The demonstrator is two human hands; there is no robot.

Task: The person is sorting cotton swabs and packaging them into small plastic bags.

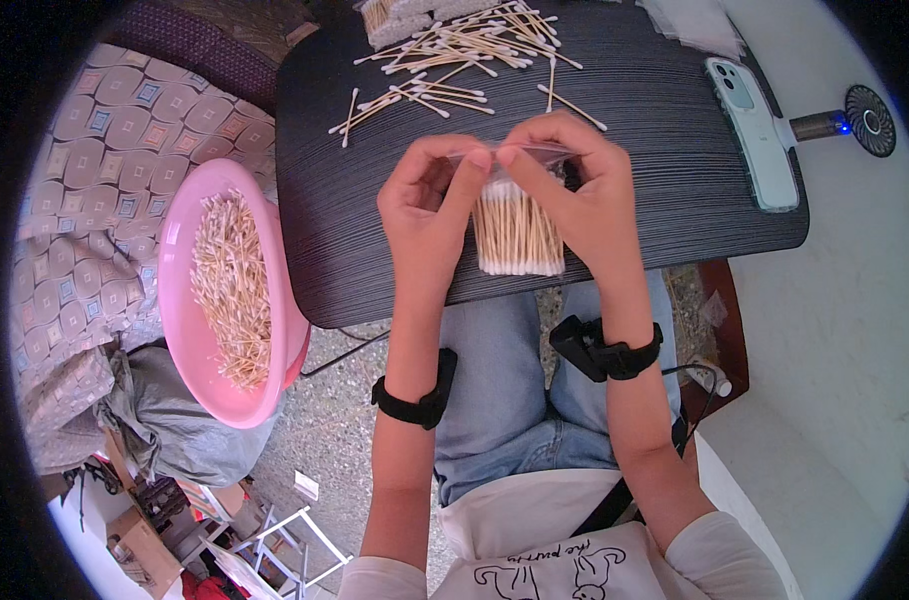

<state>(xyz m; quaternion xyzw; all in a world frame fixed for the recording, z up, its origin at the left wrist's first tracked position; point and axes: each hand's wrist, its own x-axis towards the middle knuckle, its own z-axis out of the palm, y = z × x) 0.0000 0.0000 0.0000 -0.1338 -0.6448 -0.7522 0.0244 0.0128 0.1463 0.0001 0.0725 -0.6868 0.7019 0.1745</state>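
Spreading under both hands is a dark, rounded wood-grain table (634,110). Well off beside the left hand (426,205) sits a pink plastic basin (179,330) heaped with cotton swabs. Beyond the fingertips lie loose wooden-stick cotton swabs (454,55) — scattered. Both hands pinch the top edge of a small clear plastic bag packed with cotton swabs (514,232) — the right hand (579,190) opposite the left, just above the table's near edge.

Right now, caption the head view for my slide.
Both hands pinch a clear bag of cotton swabs over a dark table.
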